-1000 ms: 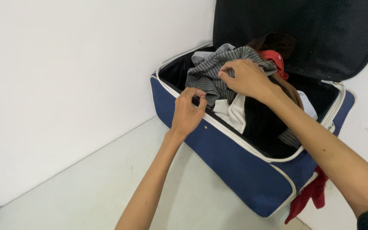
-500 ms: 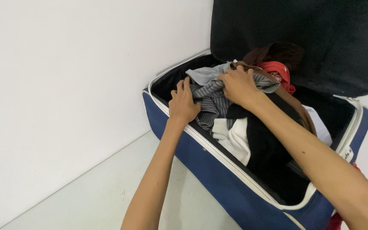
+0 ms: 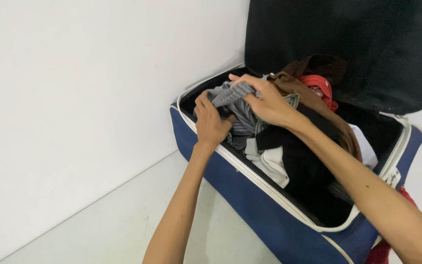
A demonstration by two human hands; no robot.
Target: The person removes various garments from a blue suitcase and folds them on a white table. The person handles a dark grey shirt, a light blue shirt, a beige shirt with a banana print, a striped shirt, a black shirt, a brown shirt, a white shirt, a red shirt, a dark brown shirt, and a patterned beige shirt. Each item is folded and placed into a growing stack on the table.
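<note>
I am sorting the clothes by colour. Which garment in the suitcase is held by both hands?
The grey striped garment: the left hand and right hand both grip it, unlike the red, brown and black ones.

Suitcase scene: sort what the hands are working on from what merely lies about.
In hand: left hand, right hand, grey striped garment, blue suitcase.
Lying about: red garment, brown garment, white garment, black garment.
</note>
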